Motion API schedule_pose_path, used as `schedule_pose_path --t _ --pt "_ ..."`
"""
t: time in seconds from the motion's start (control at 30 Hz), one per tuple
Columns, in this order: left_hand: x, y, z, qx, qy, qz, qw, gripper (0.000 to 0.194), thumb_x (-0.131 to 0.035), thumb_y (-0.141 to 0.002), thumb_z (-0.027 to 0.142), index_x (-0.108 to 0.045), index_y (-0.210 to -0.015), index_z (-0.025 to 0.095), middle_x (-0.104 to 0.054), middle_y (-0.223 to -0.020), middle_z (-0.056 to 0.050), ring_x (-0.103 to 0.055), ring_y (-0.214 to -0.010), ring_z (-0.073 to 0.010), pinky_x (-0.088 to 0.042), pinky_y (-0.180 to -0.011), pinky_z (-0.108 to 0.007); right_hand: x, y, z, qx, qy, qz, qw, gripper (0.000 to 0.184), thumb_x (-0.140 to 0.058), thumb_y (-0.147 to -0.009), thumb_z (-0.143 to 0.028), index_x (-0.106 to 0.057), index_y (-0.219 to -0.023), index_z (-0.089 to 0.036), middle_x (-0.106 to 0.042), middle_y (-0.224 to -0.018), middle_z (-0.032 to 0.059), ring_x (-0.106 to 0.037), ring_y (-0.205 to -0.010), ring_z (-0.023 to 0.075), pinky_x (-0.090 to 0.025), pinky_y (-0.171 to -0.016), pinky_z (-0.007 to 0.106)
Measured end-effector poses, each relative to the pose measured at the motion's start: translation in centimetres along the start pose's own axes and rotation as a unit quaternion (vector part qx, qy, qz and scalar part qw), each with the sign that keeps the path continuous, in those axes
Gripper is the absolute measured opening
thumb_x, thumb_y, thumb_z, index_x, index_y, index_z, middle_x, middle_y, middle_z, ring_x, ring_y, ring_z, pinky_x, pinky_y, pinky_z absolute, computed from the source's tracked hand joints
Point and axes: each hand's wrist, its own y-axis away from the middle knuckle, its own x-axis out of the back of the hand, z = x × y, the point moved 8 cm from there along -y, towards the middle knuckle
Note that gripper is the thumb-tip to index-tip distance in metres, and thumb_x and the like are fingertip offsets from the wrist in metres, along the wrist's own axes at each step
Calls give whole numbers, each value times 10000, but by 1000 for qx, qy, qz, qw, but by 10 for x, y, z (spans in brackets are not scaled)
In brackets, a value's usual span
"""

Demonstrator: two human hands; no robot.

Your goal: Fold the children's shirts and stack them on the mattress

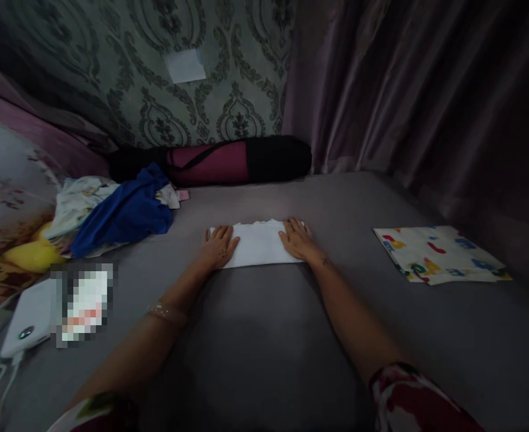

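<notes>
A folded white cloth [260,245], shaped as a wide flat rectangle, lies on the grey bed sheet [264,336] in the middle of the head view. My left hand [219,245] rests flat on its left end, fingers stretched out and pointing away from me. On the right end my right hand [297,239] lies flat in the same way, fingers extended. Neither hand grasps the cloth; both press on it from above. Small uneven bits show along its far edge. What kind of garment or cloth it is cannot be made out.
To the right lies a folded cloth with colourful prints [439,255]. A blue garment [127,213] is heaped with other clothes at the left. Behind is a long black and maroon bag [219,162]. A white power bank [33,315] with cables sits at the left front.
</notes>
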Motion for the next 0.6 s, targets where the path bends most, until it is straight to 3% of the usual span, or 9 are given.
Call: schedule_pose_path --t 0.1,0.2,0.33,0.43,0.53,0.6 --pt "13 -17 -1 -4 -29 -23 999 520 -269 -956 455 -535 -1318 193 -561 -1337 -150 -485 -1255 -313 -200 -1106 -584 4 -1 0 8 7 23 1000 562 -273 -988 -387 -367 -1459 -95 -362 -1516 149 -266 -1413 275 -175 -1146 450" --pt "12 -41 -13 20 -29 -134 990 418 -411 -894 357 -603 -1237 215 -583 -1302 -138 -525 -1212 -311 -284 -1066 -557 9 -3 2 24 15 63 998 491 -296 -985 -318 -454 -1402 -115 -468 -1443 133 -384 -1330 262 -223 -1114 418" --pt "12 -70 -25 28 -2 -228 973 416 -597 -753 284 -652 -1162 226 -667 -1190 -75 -634 -1033 -235 -460 -922 -349 14 -6 9 41 17 84 995 432 -293 -960 -170 -567 -1293 -148 -579 -1320 112 -496 -1195 235 -255 -1070 375" --pt "9 -87 -30 27 4 -265 964 453 -676 -672 282 -676 -1122 224 -677 -1186 -66 -647 -987 -216 -483 -859 -281 16 -8 14 38 22 91 995 445 -295 -932 -97 -594 -1253 -173 -615 -1237 112 -505 -1154 227 -235 -1061 375" --pt "5 -97 -32 23 -8 -293 956 455 -745 -580 292 -718 -1027 208 -703 -1121 -85 -652 -955 -254 -494 -845 -315 16 -11 17 22 38 81 996 432 -311 -933 -96 -605 -1233 -196 -615 -1183 115 -501 -1110 233 -239 -1034 390" --pt "5 -103 -28 -1 -12 -283 959 423 -754 -553 289 -736 -969 210 -729 -1021 -73 -657 -908 -259 -500 -828 -331 16 -12 18 13 48 79 996 417 -330 -932 -105 -601 -1234 -200 -599 -1176 118 -484 -1100 242 -251 -1009 396"
